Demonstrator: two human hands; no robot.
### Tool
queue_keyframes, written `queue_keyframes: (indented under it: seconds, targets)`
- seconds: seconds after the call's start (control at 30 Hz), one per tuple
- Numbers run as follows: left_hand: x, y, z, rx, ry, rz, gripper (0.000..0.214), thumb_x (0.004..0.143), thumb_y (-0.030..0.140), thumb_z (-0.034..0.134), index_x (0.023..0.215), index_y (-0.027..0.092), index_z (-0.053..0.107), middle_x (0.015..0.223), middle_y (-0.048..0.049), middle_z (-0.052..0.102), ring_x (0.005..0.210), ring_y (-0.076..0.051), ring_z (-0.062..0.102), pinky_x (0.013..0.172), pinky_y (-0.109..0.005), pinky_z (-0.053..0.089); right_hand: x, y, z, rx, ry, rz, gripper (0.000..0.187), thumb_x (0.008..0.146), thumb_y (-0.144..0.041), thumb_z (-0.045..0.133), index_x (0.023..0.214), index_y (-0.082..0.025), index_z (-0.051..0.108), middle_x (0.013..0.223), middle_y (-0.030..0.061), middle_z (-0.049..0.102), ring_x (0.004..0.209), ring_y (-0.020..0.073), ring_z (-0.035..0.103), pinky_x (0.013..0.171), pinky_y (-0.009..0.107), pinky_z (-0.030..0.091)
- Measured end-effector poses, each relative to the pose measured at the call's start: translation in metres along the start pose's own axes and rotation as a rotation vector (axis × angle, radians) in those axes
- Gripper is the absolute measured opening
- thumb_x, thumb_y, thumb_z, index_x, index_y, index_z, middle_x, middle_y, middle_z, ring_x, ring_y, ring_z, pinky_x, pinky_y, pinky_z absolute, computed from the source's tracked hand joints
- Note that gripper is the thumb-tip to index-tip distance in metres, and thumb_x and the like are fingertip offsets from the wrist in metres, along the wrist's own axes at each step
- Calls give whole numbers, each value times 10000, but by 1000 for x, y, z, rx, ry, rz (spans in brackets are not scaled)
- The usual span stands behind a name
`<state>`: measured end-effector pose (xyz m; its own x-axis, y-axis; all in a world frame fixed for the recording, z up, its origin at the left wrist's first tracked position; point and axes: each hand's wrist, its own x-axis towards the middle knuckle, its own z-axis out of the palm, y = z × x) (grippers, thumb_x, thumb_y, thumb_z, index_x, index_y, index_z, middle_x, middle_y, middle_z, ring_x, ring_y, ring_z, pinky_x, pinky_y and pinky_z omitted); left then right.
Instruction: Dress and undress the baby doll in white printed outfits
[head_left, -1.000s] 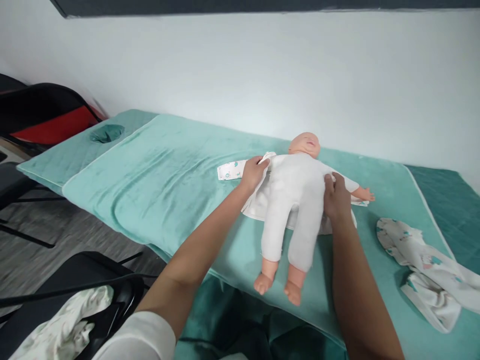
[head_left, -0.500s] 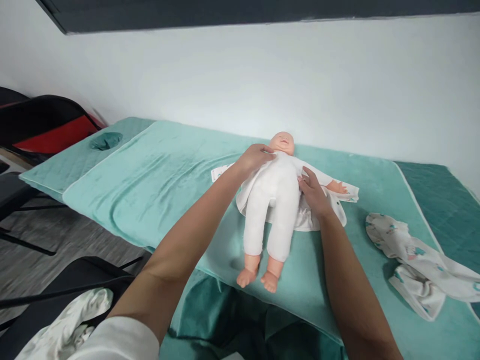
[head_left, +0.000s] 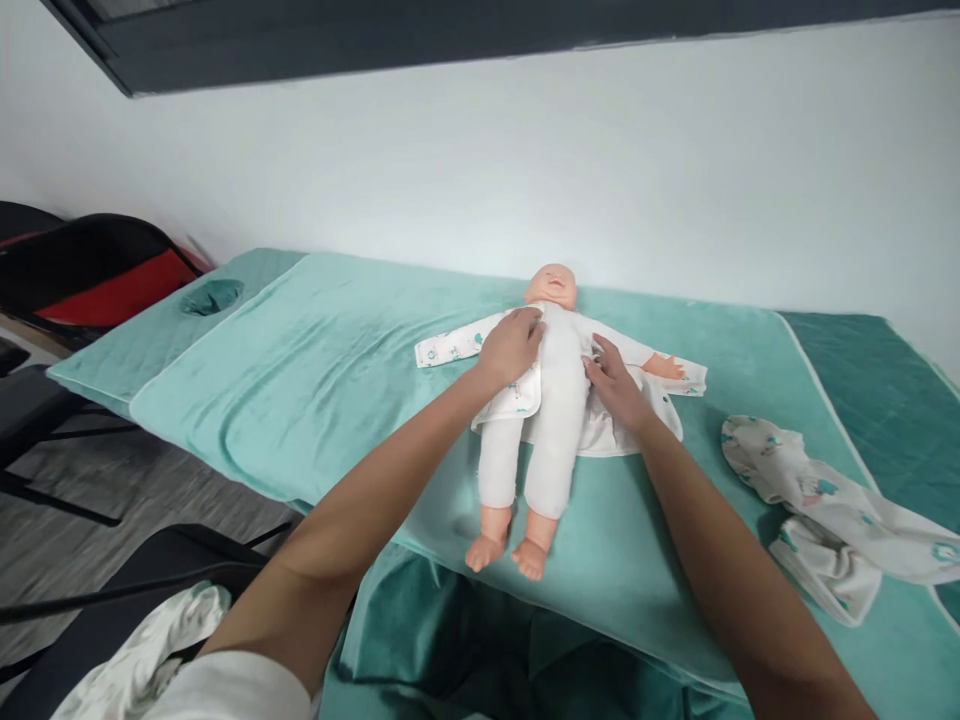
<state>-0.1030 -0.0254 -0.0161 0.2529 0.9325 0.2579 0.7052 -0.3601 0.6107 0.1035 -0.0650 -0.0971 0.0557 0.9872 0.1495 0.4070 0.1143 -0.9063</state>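
A baby doll [head_left: 564,400] in a white bodysuit lies on its back, head toward the wall and bare feet toward me. Around it is an opened white baby shirt [head_left: 450,345] with a small green print. The shirt's right-hand sleeve is on the doll's arm, and the doll's hand shows there. My left hand [head_left: 511,350] has its fingers curled on the shirt's left front panel, which lies across the doll's belly. Against the doll's right-hand side rests my right hand [head_left: 616,385], fingers apart, beside the shirt's spread right panel.
The doll lies on a bed with a light green cover [head_left: 330,350], set against a white wall. Printed baby clothes [head_left: 832,510] lie crumpled to the right. Black chairs [head_left: 97,270] stand at the left. More printed cloth [head_left: 150,650] hangs on a near chair.
My left hand has drawn the shirt's left front panel across the doll's belly, over the bodysuit. My right hand stays at the doll's side. The view has shifted slightly.
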Motion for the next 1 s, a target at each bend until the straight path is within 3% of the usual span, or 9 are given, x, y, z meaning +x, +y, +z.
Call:
queue_keyframes:
  seconds: [0.07, 0.13, 0.23, 0.37, 0.47, 0.67, 0.83, 0.93, 1.0]
  targets:
    - [3, 6, 5, 13, -51, 29, 354, 1008, 302, 405, 1279, 176, 596, 1383, -125, 641, 1295, -275, 570, 1094, -405, 430, -6, -6, -2, -5, -25, 39, 680, 930, -574, 526, 1501, -220, 420, 1131, 73, 668, 937, 200, 641, 950, 384, 501]
    - [10, 18, 9, 33, -69, 56, 363, 1011, 296, 400, 1298, 179, 589, 1380, -118, 645, 1295, -270, 574, 1070, -392, 446, -10, -10, -8, -28, 21, 19, 562, 928, -547, 544, 1387, -223, 548, 1129, 74, 697, 970, 213, 657, 973, 391, 489]
    - [23, 40, 18, 140, -98, 119, 361, 1000, 239, 406, 1306, 164, 585, 1379, -125, 641, 1305, -265, 564, 1044, -383, 457, -9, -8, -27, -107, 249, -46, 382, 919, -511, 545, 1085, -201, 693, 1058, 85, 730, 981, 237, 667, 975, 410, 493]
    - [40, 69, 42, 391, -341, 305, 324, 968, 219, 481, 1253, 133, 608, 1291, -141, 661, 1214, -288, 602, 971, -396, 481, 1, 15, -66, -262, 520, 19, 371, 853, -357, 520, 1122, -145, 664, 1162, 159, 688, 1064, 273, 637, 955, 452, 505]
    - [49, 86, 67, 530, -499, 405, 334, 940, 139, 490, 1250, 135, 615, 1268, -143, 651, 1204, -292, 605, 947, -405, 482, 3, 31, -89, -416, 507, 76, 394, 782, -232, 480, 1117, -120, 655, 1130, 182, 673, 1039, 283, 626, 937, 462, 497]
    - [60, 91, 101, 640, -516, 412, 380, 930, 76, 476, 1273, 165, 612, 1304, -149, 642, 1239, -280, 580, 981, -439, 445, -5, 33, -106, -619, 422, 205, 309, 760, -187, 462, 965, -156, 691, 910, 134, 705, 859, 279, 626, 842, 430, 480]
    - [65, 81, 85, 659, -435, 439, 419, 900, 59, 525, 1307, 149, 564, 1305, -153, 627, 1222, -277, 563, 956, -422, 424, -2, 35, -120, -588, 375, 354, 196, 737, -244, 569, 856, -194, 716, 807, 98, 722, 780, 265, 645, 766, 386, 480]
    - [67, 77, 67, 652, -408, 448, 428, 887, 59, 543, 1305, 151, 549, 1298, -150, 622, 1212, -277, 551, 933, -404, 415, -1, 32, -115, -561, 357, 317, 180, 771, -333, 575, 784, -206, 702, 751, 95, 718, 729, 257, 638, 698, 365, 460]
    - [68, 74, 58, 651, -412, 436, 410, 890, 57, 527, 1288, 153, 555, 1301, -148, 619, 1208, -282, 547, 930, -413, 414, -1, 27, -102, -604, 268, 277, 288, 789, -487, 597, 707, -222, 674, 718, 94, 703, 691, 257, 620, 663, 366, 440]
